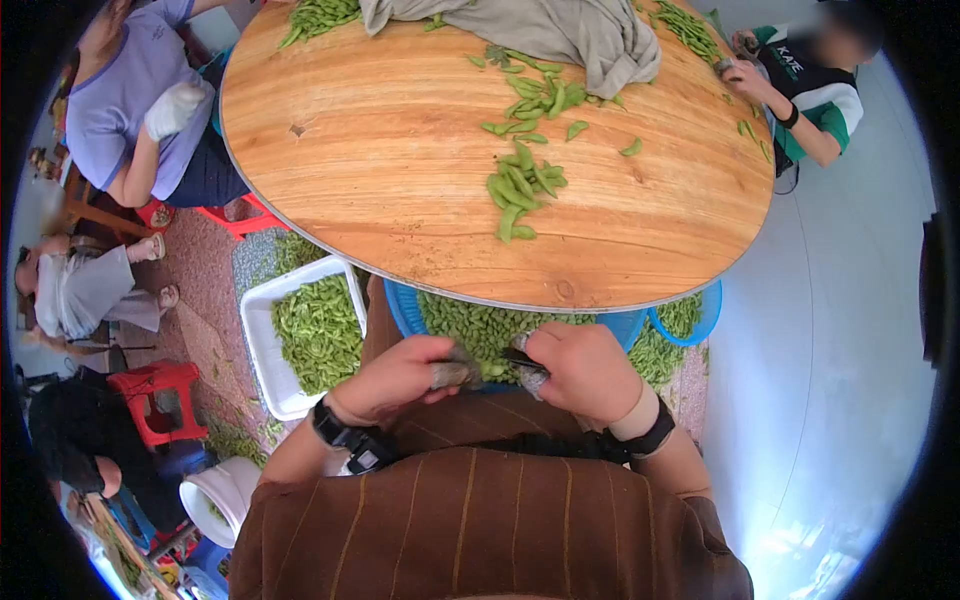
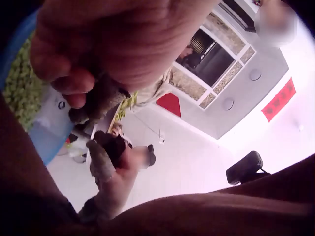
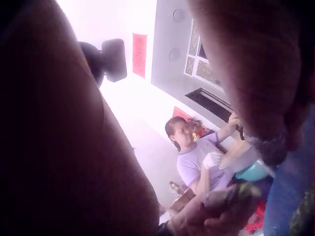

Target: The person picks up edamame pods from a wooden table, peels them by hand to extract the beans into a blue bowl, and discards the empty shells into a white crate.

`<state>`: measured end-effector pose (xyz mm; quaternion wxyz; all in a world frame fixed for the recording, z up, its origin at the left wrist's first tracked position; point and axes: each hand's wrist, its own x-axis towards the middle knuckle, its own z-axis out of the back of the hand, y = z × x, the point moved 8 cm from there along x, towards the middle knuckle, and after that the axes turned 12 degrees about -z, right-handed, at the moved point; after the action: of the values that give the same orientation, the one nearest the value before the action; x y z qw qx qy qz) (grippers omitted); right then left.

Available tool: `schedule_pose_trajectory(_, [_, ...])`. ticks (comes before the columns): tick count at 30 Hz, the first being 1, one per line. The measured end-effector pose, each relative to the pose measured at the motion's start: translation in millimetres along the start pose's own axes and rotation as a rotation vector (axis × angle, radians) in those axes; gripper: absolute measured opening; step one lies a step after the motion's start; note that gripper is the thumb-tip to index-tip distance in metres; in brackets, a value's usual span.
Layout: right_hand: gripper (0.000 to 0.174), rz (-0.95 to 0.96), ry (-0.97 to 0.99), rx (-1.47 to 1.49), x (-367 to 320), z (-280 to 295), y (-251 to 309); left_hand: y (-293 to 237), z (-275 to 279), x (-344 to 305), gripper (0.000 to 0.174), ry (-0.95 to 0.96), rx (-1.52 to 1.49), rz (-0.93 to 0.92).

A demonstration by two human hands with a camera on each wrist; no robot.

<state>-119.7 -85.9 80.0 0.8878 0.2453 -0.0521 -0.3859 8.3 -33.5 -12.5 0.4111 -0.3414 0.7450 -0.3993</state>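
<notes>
Both hands are close together over a blue basin (image 1: 404, 312) of green beans (image 1: 462, 318), just below the table edge. My left hand (image 1: 408, 376) has curled fingers with worn grey coverings on the fingertips. In the right wrist view a blurred green pod (image 3: 250, 189) shows at the left hand's fingertips. My right hand (image 1: 590, 368) faces it with bent fingers and a grey-covered thumb. A narrow dark piece (image 1: 516, 357) shows at the right fingertips; I cannot tell whether it is held or is a finger covering.
On the round wooden table (image 1: 400, 200) lie loose pods (image 1: 518, 185) and a grey cloth (image 1: 560, 40). A white tray (image 1: 288, 408) of pods stands left, near a red stool (image 1: 160, 402) and white bucket (image 1: 225, 490). Two people sit across the table.
</notes>
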Motion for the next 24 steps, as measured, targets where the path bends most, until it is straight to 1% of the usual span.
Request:
schedule_pose_trajectory(1, [0.017,0.006,0.007,0.001,2.2,1.7,0.2,1.9,7.0,-7.6,0.010,-0.008,-0.005,0.000])
schedule_pose_trajectory(3, [0.017,-0.044,-0.071,0.087,8.3,9.6,-3.4,4.3,31.5,-24.0,0.008,-0.171,-0.136,-0.007])
schedule_pose_trajectory(4, [0.017,-0.041,-0.068,0.096,12.8,8.3,-1.5,4.8,38.2,-27.8,0.010,-0.173,-0.245,-0.033])
schedule_pose_trajectory(5, [0.018,-0.062,-0.110,0.129,18.8,10.9,-1.5,6.3,40.3,-29.4,0.010,-0.184,-0.246,-0.028])
schedule_pose_trajectory(6, [0.019,-0.083,-0.148,0.162,23.9,12.6,-1.2,1.9,38.7,-27.8,0.011,-0.207,-0.364,-0.083])
schedule_pose_trajectory(7, [0.019,-0.076,-0.136,0.168,28.8,10.9,2.3,-2.0,37.1,-25.8,0.013,-0.230,-0.484,-0.140])
schedule_pose_trajectory(9, [0.019,-0.111,-0.112,0.283,38.9,10.7,3.7,-3.7,32.3,-20.0,0.016,-0.210,-0.539,-0.178])
schedule_pose_trajectory(10, [0.019,-0.105,-0.107,0.280,41.1,10.1,6.0,-3.6,26.5,-17.0,0.017,-0.156,-0.644,-0.187])
schedule_pose_trajectory(11, [0.018,-0.124,-0.154,0.324,42.2,13.5,5.0,-4.4,21.2,-14.7,0.018,-0.098,-0.748,-0.196])
schedule_pose_trajectory(12, [0.018,-0.144,-0.203,0.367,42.5,17.1,2.7,-3.6,21.0,-12.6,0.018,-0.097,-0.751,-0.198])
schedule_pose_trajectory(13, [0.018,-0.145,-0.202,0.365,43.0,16.3,2.1,-3.7,18.5,-10.5,0.018,-0.069,-0.783,-0.199])
schedule_pose_trajectory(15, [0.019,-0.205,-0.298,0.377,42.0,21.7,-5.3,-4.7,16.1,-10.6,0.019,-0.035,-0.815,-0.197])
schedule_pose_trajectory(16, [0.019,-0.207,-0.299,0.374,44.2,22.6,-6.0,-2.9,21.9,-13.4,0.019,-0.103,-0.721,-0.185])
schedule_pose_trajectory(17, [0.021,-0.233,-0.399,0.260,45.7,29.9,-7.3,-1.1,29.1,-17.4,0.020,-0.172,-0.626,-0.172])
schedule_pose_trajectory(18, [0.022,-0.257,-0.496,0.144,47.1,37.2,-8.0,-1.3,32.6,-21.6,0.020,-0.171,-0.626,-0.173])
schedule_pose_trajectory(20, [0.024,-0.279,-0.527,0.096,58.5,41.1,-12.1,9.1,69.9,-42.7,0.023,-0.452,-0.100,-0.040])
schedule_pose_trajectory(21, [0.026,-0.302,-0.559,0.050,62.8,42.7,-14.1,12.8,80.3,-50.6,0.023,-0.458,-0.097,-0.038])
schedule_pose_trajectory(23, [0.025,-0.306,-0.560,0.033,68.2,40.0,-19.4,4.7,116.3,-72.3,0.024,-0.545,1.010,0.059])
schedule_pose_trajectory(24, [0.024,-0.311,-0.560,0.011,68.4,37.8,-21.9,10.0,119.7,-78.7,0.024,-0.553,1.009,0.071])
